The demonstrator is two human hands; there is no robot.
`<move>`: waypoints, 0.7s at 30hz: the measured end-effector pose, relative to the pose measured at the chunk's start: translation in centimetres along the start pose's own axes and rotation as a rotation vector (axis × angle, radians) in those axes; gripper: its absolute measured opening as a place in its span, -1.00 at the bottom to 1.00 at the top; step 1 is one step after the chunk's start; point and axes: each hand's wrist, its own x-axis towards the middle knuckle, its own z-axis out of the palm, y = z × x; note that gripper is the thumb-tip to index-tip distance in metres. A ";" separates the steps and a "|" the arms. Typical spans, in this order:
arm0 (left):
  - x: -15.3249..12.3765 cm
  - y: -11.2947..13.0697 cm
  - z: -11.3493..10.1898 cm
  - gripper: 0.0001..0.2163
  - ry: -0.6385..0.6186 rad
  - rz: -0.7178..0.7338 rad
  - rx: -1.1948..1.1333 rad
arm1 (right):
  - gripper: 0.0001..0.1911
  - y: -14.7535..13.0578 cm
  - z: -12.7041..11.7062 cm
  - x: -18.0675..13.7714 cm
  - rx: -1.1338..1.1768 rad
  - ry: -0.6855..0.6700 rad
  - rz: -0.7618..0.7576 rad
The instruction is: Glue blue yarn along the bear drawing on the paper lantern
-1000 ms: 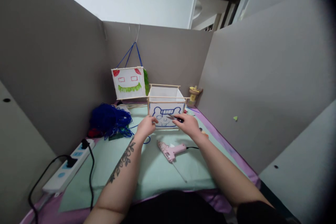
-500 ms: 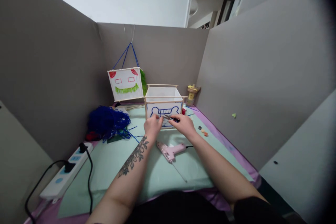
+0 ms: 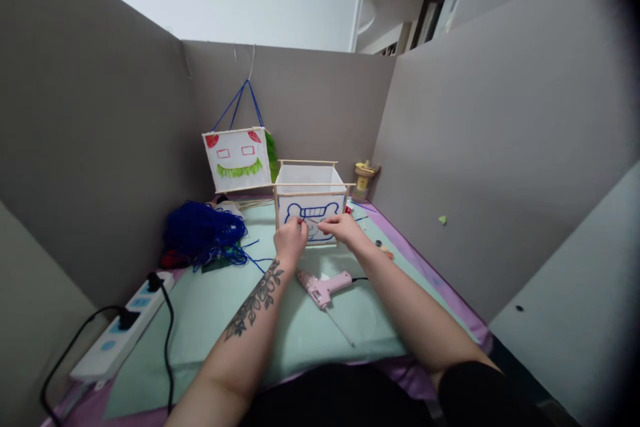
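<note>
In front of the box, my left hand (image 3: pixel 290 238) is closed in a pinch, with a small dark bit at its fingertips. Opposite it, my right hand (image 3: pixel 345 228) is also pinched. A thin dark line (image 3: pixel 313 221) runs between the two sets of fingertips; whether it is a blade or a piece of cord I cannot tell. Close behind both hands stands an open-topped white box (image 3: pixel 311 203) framed with wooden sticks, its front drawn in blue. Below the hands, a pink glue gun (image 3: pixel 325 288) lies on its side with a glue stick at its back.
A similar box (image 3: pixel 239 160) with a drawn face hangs from blue cords at the back left. Blue yarn (image 3: pixel 205 237) is heaped on the left, near a power strip (image 3: pixel 123 333). A yellowish jar (image 3: pixel 363 180) stands at the back right. Grey panels (image 3: pixel 290 100) enclose the table.
The small dark-handled scissors that showed in my right hand can no longer be made out. My right hand has shifted slightly left and its fingers have turned. The left has barely moved.
</note>
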 end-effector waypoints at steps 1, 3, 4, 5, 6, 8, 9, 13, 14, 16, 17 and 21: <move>-0.1 0.0 -0.1 -0.74 0.000 -0.001 -0.007 | -0.75 -0.1 0.0 0.1 0.016 -0.012 0.022; -0.2 0.1 -0.2 -0.74 0.001 0.003 -0.019 | -0.75 -0.3 0.1 0.3 0.030 -0.024 0.039; -0.2 0.1 -0.3 -0.74 0.000 0.006 -0.024 | -0.76 -0.3 0.2 0.4 0.028 -0.026 0.040; -0.2 0.1 -0.4 -0.74 0.000 0.006 -0.028 | -0.76 -0.4 0.2 0.5 0.022 -0.027 0.036; -0.2 0.2 -0.4 -0.74 -0.001 0.004 -0.030 | -0.75 -0.4 0.3 0.6 0.017 -0.025 0.029; -0.2 0.2 -0.5 -0.74 -0.005 0.001 -0.029 | -0.75 -0.3 0.5 0.9 0.013 -0.023 0.011; -0.2 0.3 -0.5 -0.74 -0.008 0.002 -0.027 | -0.75 -0.3 0.5 1.0 0.016 -0.020 0.001; -0.2 0.2 -0.5 -0.74 -0.016 0.016 -0.019 | -0.73 -0.1 0.8 1.4 0.031 -0.018 -0.020; -0.2 0.2 -0.4 -0.74 -0.016 0.019 -0.018 | -0.73 -0.1 0.8 1.4 0.031 -0.017 -0.019; -0.2 0.2 -0.4 -0.73 -0.016 0.022 -0.019 | -0.72 -0.1 0.8 1.4 0.029 -0.015 -0.017; -0.2 0.2 -0.4 -0.73 -0.016 0.024 -0.019 | -0.72 -0.2 0.8 1.4 0.026 -0.010 -0.017; -0.1 0.2 -0.4 -0.73 -0.016 0.036 -0.011 | -0.74 -0.7 0.7 1.2 0.010 0.002 -0.010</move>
